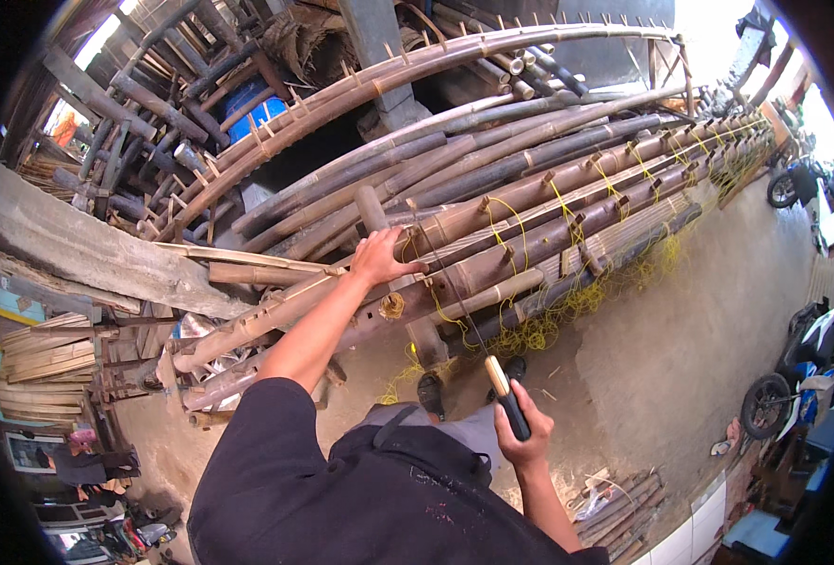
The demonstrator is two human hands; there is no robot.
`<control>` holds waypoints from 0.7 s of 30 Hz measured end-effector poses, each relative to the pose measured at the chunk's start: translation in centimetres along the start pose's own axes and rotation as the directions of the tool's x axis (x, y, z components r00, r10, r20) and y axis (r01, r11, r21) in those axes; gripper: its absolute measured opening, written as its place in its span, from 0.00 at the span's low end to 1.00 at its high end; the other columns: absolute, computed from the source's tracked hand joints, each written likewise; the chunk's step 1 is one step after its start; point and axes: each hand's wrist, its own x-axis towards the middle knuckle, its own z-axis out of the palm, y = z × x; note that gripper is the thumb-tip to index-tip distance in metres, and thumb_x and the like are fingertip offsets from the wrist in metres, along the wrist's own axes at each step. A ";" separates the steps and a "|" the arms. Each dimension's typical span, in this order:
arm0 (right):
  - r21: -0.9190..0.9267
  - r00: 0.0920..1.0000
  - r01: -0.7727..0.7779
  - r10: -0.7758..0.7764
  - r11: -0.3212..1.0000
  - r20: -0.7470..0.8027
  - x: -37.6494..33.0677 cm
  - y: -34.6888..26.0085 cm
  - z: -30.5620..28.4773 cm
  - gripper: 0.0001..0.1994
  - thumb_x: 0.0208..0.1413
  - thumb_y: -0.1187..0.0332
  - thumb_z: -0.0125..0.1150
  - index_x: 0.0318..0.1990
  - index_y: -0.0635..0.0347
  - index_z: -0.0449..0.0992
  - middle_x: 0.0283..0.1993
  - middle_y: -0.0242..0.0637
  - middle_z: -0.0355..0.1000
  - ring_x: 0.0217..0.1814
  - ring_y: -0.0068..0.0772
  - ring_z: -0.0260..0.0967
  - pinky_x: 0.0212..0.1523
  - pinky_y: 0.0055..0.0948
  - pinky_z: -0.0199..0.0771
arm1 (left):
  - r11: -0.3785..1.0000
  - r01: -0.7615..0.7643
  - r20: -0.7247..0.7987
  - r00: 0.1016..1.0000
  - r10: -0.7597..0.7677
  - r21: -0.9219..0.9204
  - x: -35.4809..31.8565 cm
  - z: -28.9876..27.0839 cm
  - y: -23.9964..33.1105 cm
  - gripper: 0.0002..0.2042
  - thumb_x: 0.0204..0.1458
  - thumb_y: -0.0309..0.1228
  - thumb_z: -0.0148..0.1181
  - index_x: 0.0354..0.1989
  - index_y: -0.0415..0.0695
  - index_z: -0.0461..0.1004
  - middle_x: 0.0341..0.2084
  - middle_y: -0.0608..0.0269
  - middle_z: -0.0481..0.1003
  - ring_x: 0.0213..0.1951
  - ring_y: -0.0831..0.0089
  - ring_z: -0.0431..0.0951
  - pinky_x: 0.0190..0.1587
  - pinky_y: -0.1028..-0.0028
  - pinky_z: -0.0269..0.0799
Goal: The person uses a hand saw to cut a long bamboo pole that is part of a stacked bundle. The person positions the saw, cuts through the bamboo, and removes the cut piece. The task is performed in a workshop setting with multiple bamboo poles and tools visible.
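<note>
In my right hand [524, 426] is a hand saw [500, 377] with a black and pale wood handle. Its long thin blade slants up and away across the bamboo, close to the right of my left hand. My left hand [379, 258] grips the upper brown bamboo pole [454, 222], thumb pointing toward the blade. Below it runs a second, darker bamboo pole [473, 267] with short pegs. Beside my left forearm a round stub [391, 305] with frayed pale fibres shows on this pole. Whether the blade sits in a cut is too fine to tell.
Yellow string [567, 311] hangs in tangles from the pegged poles. A curved pegged bamboo [379, 85] and several stacked poles lie behind. A concrete ledge [87, 240] is at left. Motorbikes [775, 400] stand at right, with cut bamboo pieces [624, 513] on the floor nearer me.
</note>
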 end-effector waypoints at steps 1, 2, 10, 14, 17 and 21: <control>0.010 1.000 -0.015 0.015 1.000 0.004 1.1 -0.3 0.8 0.24 0.54 0.72 0.74 0.60 0.66 0.81 0.44 0.54 0.85 0.41 0.39 0.87 0.44 0.32 0.84 | 1.000 0.000 0.002 1.000 0.000 -0.006 0.0 -0.2 0.0 0.59 0.36 0.76 0.72 0.71 0.41 0.70 0.63 0.48 0.74 0.65 0.52 0.73 0.67 0.55 0.68; 0.017 0.999 -0.031 0.031 0.999 0.013 2.2 -0.7 1.6 0.24 0.54 0.72 0.74 0.60 0.66 0.81 0.44 0.54 0.85 0.41 0.38 0.87 0.43 0.32 0.84 | 1.000 0.003 0.005 1.000 -0.003 -0.017 0.1 -0.1 -0.1 0.59 0.36 0.76 0.72 0.70 0.41 0.70 0.64 0.48 0.74 0.65 0.52 0.73 0.67 0.55 0.68; 0.018 0.999 0.034 -0.033 0.999 -0.031 1.3 -0.7 0.7 0.25 0.55 0.71 0.74 0.61 0.64 0.80 0.40 0.50 0.84 0.38 0.36 0.87 0.41 0.31 0.83 | 1.000 -0.001 -0.032 0.999 0.001 0.006 0.0 0.1 0.1 0.59 0.36 0.77 0.71 0.69 0.38 0.71 0.63 0.49 0.75 0.66 0.53 0.73 0.69 0.55 0.67; 0.053 0.996 -0.073 0.070 0.996 0.059 3.8 -1.6 2.6 0.25 0.55 0.71 0.73 0.62 0.65 0.80 0.42 0.52 0.84 0.39 0.34 0.87 0.41 0.30 0.83 | 0.999 0.028 0.055 0.998 -0.026 -0.038 0.3 -0.7 0.0 0.64 0.33 0.80 0.69 0.72 0.38 0.68 0.65 0.48 0.74 0.68 0.53 0.71 0.71 0.55 0.63; 0.027 0.998 -0.051 0.050 0.998 0.031 2.5 -1.2 1.5 0.25 0.55 0.71 0.73 0.61 0.65 0.80 0.41 0.51 0.85 0.38 0.33 0.86 0.41 0.30 0.83 | 0.999 0.026 0.013 1.000 -0.026 -0.044 -0.1 -0.3 -0.2 0.63 0.34 0.79 0.70 0.72 0.39 0.68 0.65 0.49 0.75 0.67 0.53 0.71 0.70 0.54 0.65; 0.023 1.000 -0.006 0.006 1.000 0.000 1.2 -0.7 1.0 0.25 0.55 0.70 0.73 0.61 0.65 0.80 0.40 0.50 0.85 0.38 0.34 0.87 0.41 0.29 0.83 | 0.999 0.025 0.012 1.000 -0.024 -0.028 -0.2 0.0 -0.3 0.63 0.33 0.80 0.69 0.71 0.40 0.69 0.63 0.48 0.75 0.66 0.53 0.72 0.69 0.53 0.66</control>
